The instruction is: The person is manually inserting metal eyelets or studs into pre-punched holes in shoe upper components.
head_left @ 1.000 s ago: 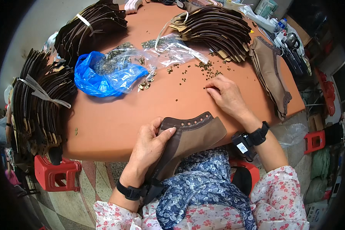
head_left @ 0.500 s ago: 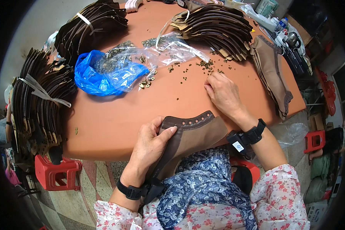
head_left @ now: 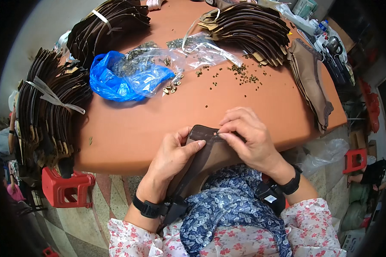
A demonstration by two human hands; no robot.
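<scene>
My left hand [head_left: 174,155] grips a brown leather boot upper [head_left: 210,155], its thumb pressed flat on the dark top band. That band carries a row of small holes, mostly covered now by my right hand [head_left: 251,136]. The thumb and forefinger of the right hand are pinched at one hole in the band. What lies between those fingertips is too small to name. Beyond the hands, small dark metal fittings [head_left: 244,77] are scattered over the orange tabletop [head_left: 137,132]. Larger brass-coloured fittings [head_left: 170,89] lie beside a blue plastic bag [head_left: 111,88].
Tied stacks of leather pieces stand at the left [head_left: 43,107], far left [head_left: 109,30] and far right [head_left: 248,32]. A few uppers [head_left: 309,77] lie along the right edge. Clear plastic bags [head_left: 201,53] hold fittings. Red stools [head_left: 68,188] stand below the table.
My right hand has come back from the scattered fittings to the upper's top band and now pinches there. The left hand keeps its hold on the upper. The view has shifted slightly.
</scene>
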